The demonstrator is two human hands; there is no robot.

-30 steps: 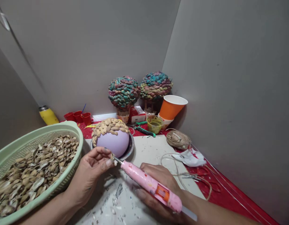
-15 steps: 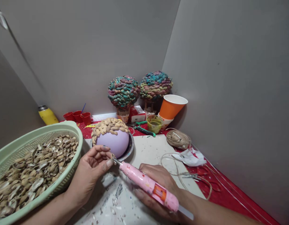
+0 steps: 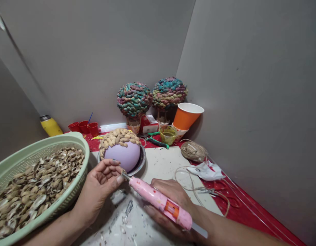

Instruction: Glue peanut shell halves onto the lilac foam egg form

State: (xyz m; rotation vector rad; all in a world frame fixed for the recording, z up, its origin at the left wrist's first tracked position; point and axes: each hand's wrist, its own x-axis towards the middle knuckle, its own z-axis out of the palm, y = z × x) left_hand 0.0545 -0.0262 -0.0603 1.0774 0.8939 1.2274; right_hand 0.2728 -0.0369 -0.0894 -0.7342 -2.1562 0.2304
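Note:
My right hand [image 3: 173, 200] is wrapped round a pink glue gun [image 3: 158, 201], whose nozzle points up-left at my left fingertips. My left hand [image 3: 100, 188] pinches a small shell piece right at that nozzle tip; the piece is mostly hidden by my thumb. Just behind them a lilac ball [image 3: 123, 155], capped with glued tan shells [image 3: 118, 136], sits in a metal bowl [image 3: 141, 164].
A green basket [image 3: 78, 182] full of shells is at the left. Two multicoloured shell trees [image 3: 133, 99], an orange cup [image 3: 186, 118], small red cups [image 3: 83, 127], a yellow bottle [image 3: 50, 125], a twine ball [image 3: 193, 151] and a white rag [image 3: 205, 172] stand behind on the red cloth. Grey walls close in behind and on the right.
Both hands stay almost where they were; the glue gun and my right hand have slid slightly left and the whole view has shifted a little.

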